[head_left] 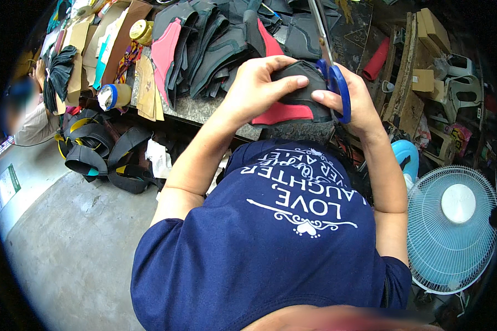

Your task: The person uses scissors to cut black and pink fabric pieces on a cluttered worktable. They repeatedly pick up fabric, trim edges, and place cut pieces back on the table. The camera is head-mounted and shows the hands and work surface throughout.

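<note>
My left hand (259, 88) is closed on a black fabric piece (312, 94) with a pink patch, its thumb lying on top and the fingers behind. Scissors with blue handles (341, 94) are in my right hand (354, 102), the metal blades pointing away from me. The right thumb reaches over to the edge of the fabric piece, beside the handle loops. Whether the blades are parted is hard to make out. Just beyond my hands, stacks of similar black pieces (221, 55) lie on the worktable, some with pink patches (164, 52).
Two jars (117, 95) and cardboard pieces (148, 88) sit at the table's left. Black straps (91, 146) hang below it. To the right are a fan (453, 226), a pink roll (376, 59) and a white plastic stool (461, 91). Another person's sleeve (36, 127) shows far left.
</note>
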The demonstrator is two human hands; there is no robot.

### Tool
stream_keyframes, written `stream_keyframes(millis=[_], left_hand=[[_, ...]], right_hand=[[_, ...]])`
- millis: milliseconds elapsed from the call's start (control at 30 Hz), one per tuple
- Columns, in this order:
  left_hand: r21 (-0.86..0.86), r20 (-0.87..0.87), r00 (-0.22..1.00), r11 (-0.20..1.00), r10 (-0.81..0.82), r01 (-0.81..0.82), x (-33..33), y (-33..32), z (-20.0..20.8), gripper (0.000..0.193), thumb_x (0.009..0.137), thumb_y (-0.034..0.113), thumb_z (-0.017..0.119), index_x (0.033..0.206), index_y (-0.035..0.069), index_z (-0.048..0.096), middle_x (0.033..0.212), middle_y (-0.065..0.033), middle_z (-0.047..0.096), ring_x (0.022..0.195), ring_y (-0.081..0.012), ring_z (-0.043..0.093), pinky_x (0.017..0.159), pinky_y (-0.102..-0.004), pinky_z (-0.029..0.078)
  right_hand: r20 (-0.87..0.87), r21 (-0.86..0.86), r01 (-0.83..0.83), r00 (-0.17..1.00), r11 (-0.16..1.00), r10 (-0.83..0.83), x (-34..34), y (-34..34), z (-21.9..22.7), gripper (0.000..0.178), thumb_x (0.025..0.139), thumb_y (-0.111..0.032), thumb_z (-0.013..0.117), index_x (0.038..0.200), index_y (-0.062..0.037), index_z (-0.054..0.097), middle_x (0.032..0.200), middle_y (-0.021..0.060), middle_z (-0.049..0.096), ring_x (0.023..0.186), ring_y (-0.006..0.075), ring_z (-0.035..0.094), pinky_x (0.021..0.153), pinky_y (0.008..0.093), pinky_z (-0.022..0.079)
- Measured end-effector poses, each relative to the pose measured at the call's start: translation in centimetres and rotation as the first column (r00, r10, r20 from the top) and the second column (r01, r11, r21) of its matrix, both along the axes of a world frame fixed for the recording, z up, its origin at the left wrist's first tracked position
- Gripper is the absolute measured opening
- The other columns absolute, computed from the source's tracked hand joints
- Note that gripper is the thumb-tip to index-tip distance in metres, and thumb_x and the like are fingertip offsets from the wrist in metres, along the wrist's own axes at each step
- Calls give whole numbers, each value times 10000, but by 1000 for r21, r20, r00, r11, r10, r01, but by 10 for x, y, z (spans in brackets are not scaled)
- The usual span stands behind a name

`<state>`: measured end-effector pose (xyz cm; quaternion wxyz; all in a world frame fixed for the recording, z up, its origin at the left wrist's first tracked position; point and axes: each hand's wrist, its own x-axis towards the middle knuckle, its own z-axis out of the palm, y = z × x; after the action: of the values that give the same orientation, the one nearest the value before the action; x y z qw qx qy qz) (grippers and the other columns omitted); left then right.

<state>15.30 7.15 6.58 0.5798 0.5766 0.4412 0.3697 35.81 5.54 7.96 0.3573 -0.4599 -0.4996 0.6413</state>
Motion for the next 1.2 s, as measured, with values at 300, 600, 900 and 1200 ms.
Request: stream_keyframes(millis=[300, 600, 900, 1200], left_hand=[[-247, 141, 990, 969, 18, 17, -25, 12, 3, 295, 830, 136, 692, 1033, -74, 649, 878, -62, 680, 754, -80, 617, 716, -213, 515], [-263, 165, 986, 964, -6, 50, -27, 14, 6, 256, 834, 104, 684, 1041, -42, 650, 916, -57, 685, 793, -84, 630, 761, -213, 504], [-343, 260, 965, 938, 45, 48, -27, 11, 0, 247, 817, 87, 686, 1028, -37, 650, 910, -73, 691, 772, -99, 645, 747, -225, 520], [-353, 256, 966, 934, 46, 49, -33, 12, 2, 259, 821, 120, 685, 1015, -48, 660, 863, -44, 679, 735, -75, 615, 697, -209, 504]], right_hand=[[60, -233, -416, 896, 879, 440, 44, -18, -4, 509, 833, -527, 620, 890, -28, 536, 709, 27, 553, 639, 94, 568, 588, 220, 432], [170, -270, -329, 909, 905, 381, 43, -19, 8, 511, 816, -524, 666, 780, -35, 519, 590, -19, 509, 516, 66, 540, 479, 198, 408], [134, -274, -291, 932, 917, 336, 39, -20, 2, 510, 814, -516, 673, 760, -33, 518, 581, -15, 513, 499, 70, 544, 470, 191, 419], [250, -241, -330, 887, 912, 387, 41, -16, 4, 315, 838, -290, 684, 778, -27, 520, 613, 6, 525, 499, 91, 549, 467, 217, 437]])
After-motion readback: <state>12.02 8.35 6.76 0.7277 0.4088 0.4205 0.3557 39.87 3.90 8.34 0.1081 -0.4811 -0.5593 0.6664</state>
